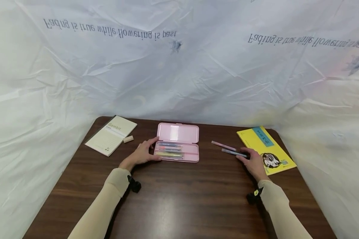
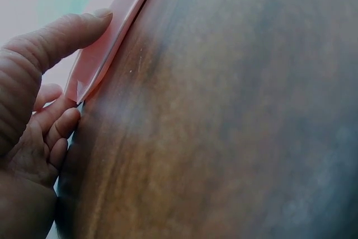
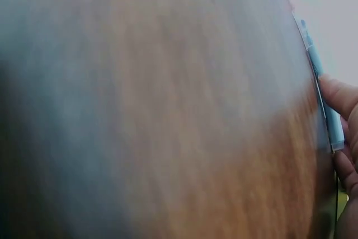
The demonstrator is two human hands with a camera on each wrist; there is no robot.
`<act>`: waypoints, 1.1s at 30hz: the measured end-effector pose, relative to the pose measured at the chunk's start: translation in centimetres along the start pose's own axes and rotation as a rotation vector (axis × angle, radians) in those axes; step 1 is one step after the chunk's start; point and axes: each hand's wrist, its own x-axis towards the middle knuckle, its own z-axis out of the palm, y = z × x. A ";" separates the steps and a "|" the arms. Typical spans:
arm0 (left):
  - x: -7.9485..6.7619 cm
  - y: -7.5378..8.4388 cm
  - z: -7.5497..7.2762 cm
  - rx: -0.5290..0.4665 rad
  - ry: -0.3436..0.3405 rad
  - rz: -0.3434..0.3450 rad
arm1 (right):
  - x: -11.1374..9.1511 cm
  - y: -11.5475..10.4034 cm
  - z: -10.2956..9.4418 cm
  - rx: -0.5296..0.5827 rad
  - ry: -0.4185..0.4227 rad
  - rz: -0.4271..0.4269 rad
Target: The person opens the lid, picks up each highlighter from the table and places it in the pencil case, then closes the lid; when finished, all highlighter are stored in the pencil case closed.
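Note:
A pink pencil case lies on the table with its lid raised toward the back. Several pens lie in its left part. My left hand holds the case's left end, with the thumb on the front edge and fingers at the back corner. In the left wrist view the thumb rests against the pink wall. To the right, my right hand pinches the right end of a blue-grey pen. A pink pen lies just behind that pen, apart from the hand.
A cream notebook lies at the back left of the brown table, with a small pale eraser-like block by its right edge. Beneath and beyond the right hand is a yellow book. White sheeting hangs around the table.

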 end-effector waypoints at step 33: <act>0.0 -0.2 0.0 -0.004 0.005 0.018 | 0.1 -1.9 1.4 0.029 0.023 -0.073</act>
